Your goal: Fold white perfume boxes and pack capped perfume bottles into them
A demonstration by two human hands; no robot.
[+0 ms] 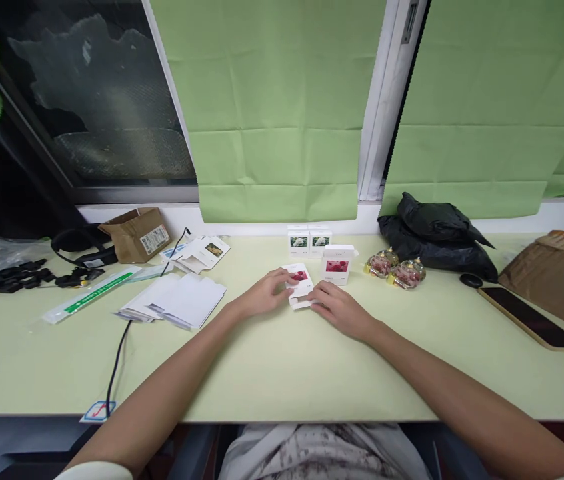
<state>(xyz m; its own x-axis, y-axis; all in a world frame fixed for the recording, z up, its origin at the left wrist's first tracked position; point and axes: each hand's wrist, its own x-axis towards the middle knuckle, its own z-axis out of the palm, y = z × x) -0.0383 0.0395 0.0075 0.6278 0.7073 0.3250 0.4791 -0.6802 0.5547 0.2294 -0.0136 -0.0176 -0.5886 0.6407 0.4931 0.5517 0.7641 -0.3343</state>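
A small white cardboard box [298, 272] with a pink flower picture lies between my hands on the table, its near end open with a flap out. My left hand [268, 292] grips the box's left side, thumb and fingers bent around it. At the lower right, the curled fingers of my right hand [341, 308] hold the open end. Just behind my right hand stands a matching box [337, 265] with a pink flower picture, upright. Farther back are white boxes [309, 242] with white flower pictures, set side by side. Whether anything is inside the held box is hidden.
Two round, clear ornaments [408, 273] with gold and pink parts lie at right, by black plastic bags [432, 237]. Flattened white cartons [187, 300] lie left. Farther out are a phone [532, 319], a brown carton [557, 280], an opened small carton [137, 235] and a black cable [116, 367].
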